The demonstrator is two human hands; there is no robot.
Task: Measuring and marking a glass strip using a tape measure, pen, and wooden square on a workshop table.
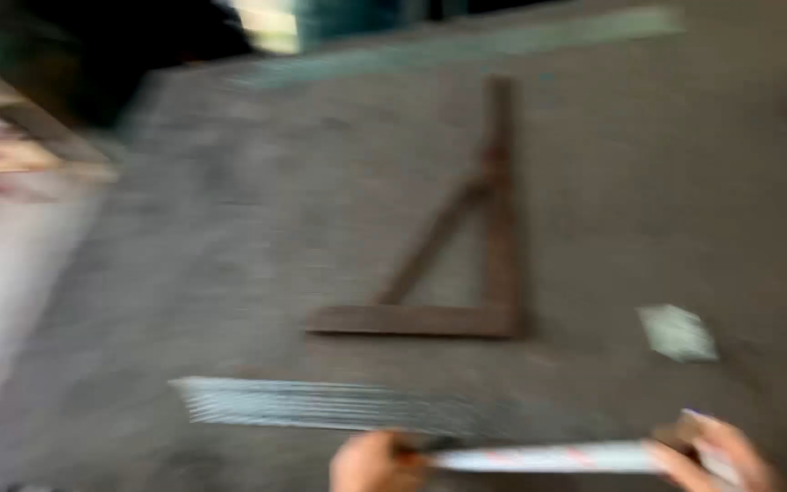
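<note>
While both my hands, left (pixel 371 462) and right (pixel 717 453), pinch the pale flat strip (pixel 548 457) in their fingers, blur could hide slippage onto the grey floor (pixel 229 273).

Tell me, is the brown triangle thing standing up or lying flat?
Lying flat. The brown triangular frame rests on the grey floor, all three bars against it, beyond the left hand and right hand.
</note>
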